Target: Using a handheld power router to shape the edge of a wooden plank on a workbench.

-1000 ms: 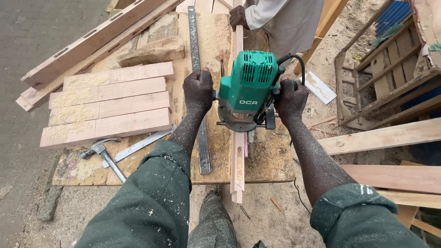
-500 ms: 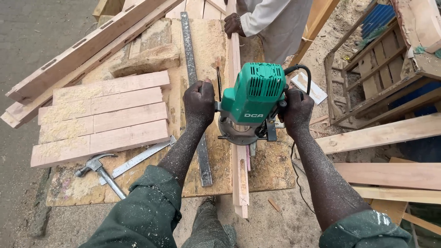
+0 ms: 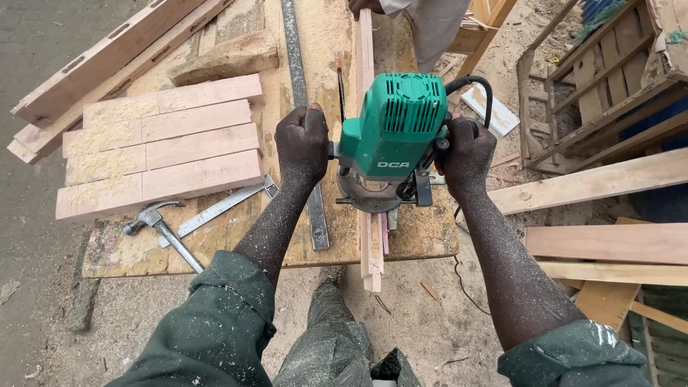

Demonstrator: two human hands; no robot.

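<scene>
Both hands gripped a green router (image 3: 393, 136) that sat on a narrow wooden strip (image 3: 370, 244) running lengthwise along the worktop (image 3: 423, 233) and jutting past its near edge. The left hand (image 3: 302, 143) had its grip pressed together around the handle on the router's left side, knuckles dusted with sawdust; the right hand (image 3: 467, 154) was wrapped the same way around the handle on the right side, with the black power cord (image 3: 473, 84) looping up just above it. The router's round base rested on the strip, close to the near end of the worktop. Just left of the left hand a long metal straightedge (image 3: 304, 107) lay parallel to the strip. Further left four pale planks (image 3: 161, 147) lay side by side, sawdust scattered on them, and near them a hammer (image 3: 159, 226) and a steel square (image 3: 222, 208) rested at the worktop's front edge. At the far end of the strip another person's hand (image 3: 364, 6) held it, a light sleeve beside it. To the right, well apart from the router, loose boards (image 3: 595, 186) and a slatted wooden frame (image 3: 602, 79) lay on the sandy ground
</scene>
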